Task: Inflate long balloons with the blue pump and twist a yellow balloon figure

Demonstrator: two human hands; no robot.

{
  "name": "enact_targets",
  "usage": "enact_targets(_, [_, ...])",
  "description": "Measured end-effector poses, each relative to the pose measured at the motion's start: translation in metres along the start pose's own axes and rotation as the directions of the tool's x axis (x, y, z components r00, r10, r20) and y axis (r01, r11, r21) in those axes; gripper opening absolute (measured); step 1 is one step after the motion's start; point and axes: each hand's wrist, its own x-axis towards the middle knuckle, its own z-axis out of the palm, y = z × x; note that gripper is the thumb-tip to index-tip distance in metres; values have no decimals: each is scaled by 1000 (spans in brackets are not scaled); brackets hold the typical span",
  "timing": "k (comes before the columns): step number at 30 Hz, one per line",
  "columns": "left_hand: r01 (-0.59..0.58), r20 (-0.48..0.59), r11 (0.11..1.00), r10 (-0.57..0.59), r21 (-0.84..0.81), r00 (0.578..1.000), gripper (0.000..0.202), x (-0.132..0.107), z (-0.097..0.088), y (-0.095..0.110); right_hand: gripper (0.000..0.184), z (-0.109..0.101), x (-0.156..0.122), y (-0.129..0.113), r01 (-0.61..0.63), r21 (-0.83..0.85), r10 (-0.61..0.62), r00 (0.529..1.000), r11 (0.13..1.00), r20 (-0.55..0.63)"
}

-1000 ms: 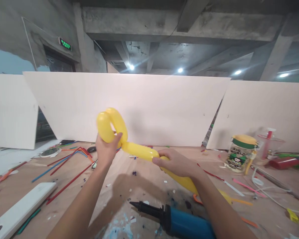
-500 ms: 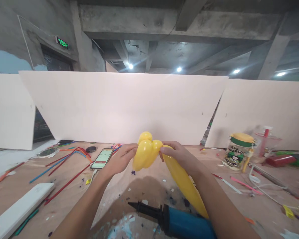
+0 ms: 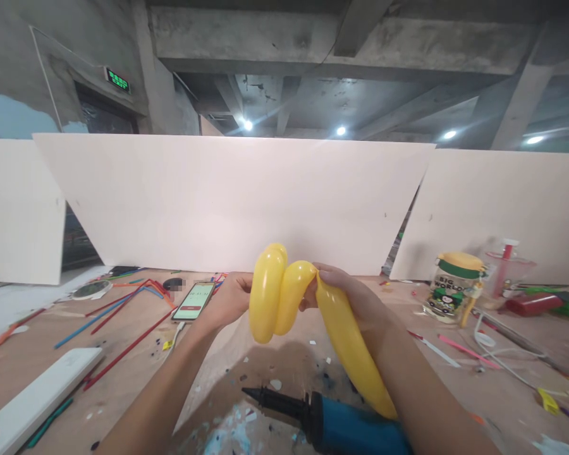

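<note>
A long yellow balloon [image 3: 267,297], twisted into several bulges at its left part, is held up between both hands above the table. My left hand [image 3: 231,296] grips the twisted bulges from the left, its fingertips hidden behind them. At a narrow twist in the balloon my right hand [image 3: 336,284] pinches with thumb and fingers. From that pinch the long untwisted stretch slants down along the right forearm. Below, a blue hand pump [image 3: 355,422] with a black nozzle lies on the table, pointing left.
A phone [image 3: 194,301] with a lit screen lies left of my hands, near several uninflated balloons [image 3: 123,355]. A white bar-shaped device [image 3: 42,398] is at the front left. On the right stand a lidded jar [image 3: 449,291] and cables. White boards [image 3: 237,202] rise behind the table.
The twisted bulges have turned and now hang more upright, showing longer segments. My right hand's pinch has shifted slightly right, and the left hand moved a little left.
</note>
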Motion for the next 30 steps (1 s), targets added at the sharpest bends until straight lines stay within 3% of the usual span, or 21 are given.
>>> enact_targets(3, [-8, -68, 999, 11, 50, 998, 10, 0, 1, 2, 17, 3, 2, 4, 36, 42, -33, 998, 998, -58])
enact_targets(7, [-13, -25, 1000, 13, 17, 1000, 8, -1, 0, 2, 16, 5, 6, 10, 76, 79, -66, 989, 994, -129])
enact_targets(15, [36, -1, 934, -39, -356, 999, 23, 2, 11, -6, 21, 19, 7, 17, 256, 238, -243, 966, 937, -84])
enact_targets(22, [-1, 1, 880, 1, -474, 1000, 33, -4, 31, -1, 15, 25, 12, 29, 393, 280, -344, 915, 876, -209])
enact_targets(25, [-27, -10, 887, 25, -461, 1000, 40, -6, 33, 3, 13, 26, 15, 36, 418, 259, -351, 897, 870, -270])
enact_targets(30, [-73, -56, 952, 59, -297, 997, 40, -5, 33, 6, 12, 29, 17, 42, 349, 224, -262, 902, 910, -343])
